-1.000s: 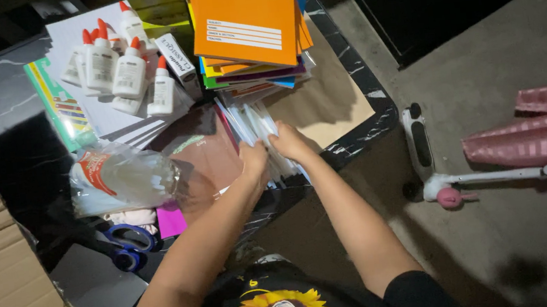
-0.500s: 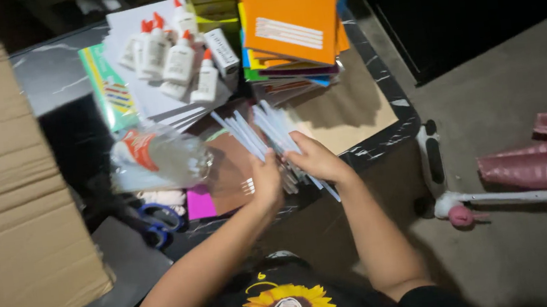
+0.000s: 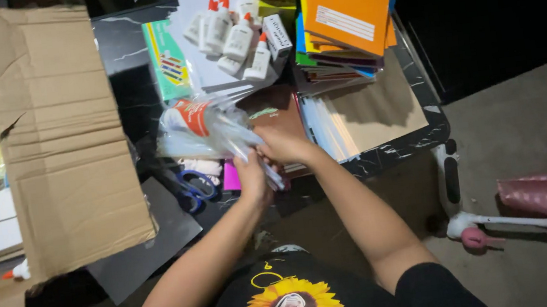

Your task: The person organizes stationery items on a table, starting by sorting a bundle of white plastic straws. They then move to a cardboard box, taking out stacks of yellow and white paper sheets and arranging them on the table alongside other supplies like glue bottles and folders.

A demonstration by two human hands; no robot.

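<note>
Both hands meet over the front edge of a black marble-patterned table (image 3: pixel 416 140). My left hand (image 3: pixel 252 175) and my right hand (image 3: pixel 284 147) grip one bundle of thin pale sticks (image 3: pixel 249 151), pens or pencils, that fans up and to the left. The bundle's far ends reach a clear plastic bag with a red label (image 3: pixel 192 130), which lies just left of the hands. What the sticks are exactly is blurred.
A big cardboard box flap (image 3: pixel 61 129) stands at the left. White glue bottles with orange caps (image 3: pixel 229 32) lie on grey sheets. An orange notebook (image 3: pixel 346 4) tops a coloured stack. Blue-handled scissors (image 3: pixel 196 185) and a pink pad (image 3: pixel 231 176) lie near the hands. A scooter (image 3: pixel 501 220) rests on the floor at right.
The view has swung right, so the cardboard flap now fills the left. Both hands have drawn the bundle of sticks leftward, up against the plastic bag.
</note>
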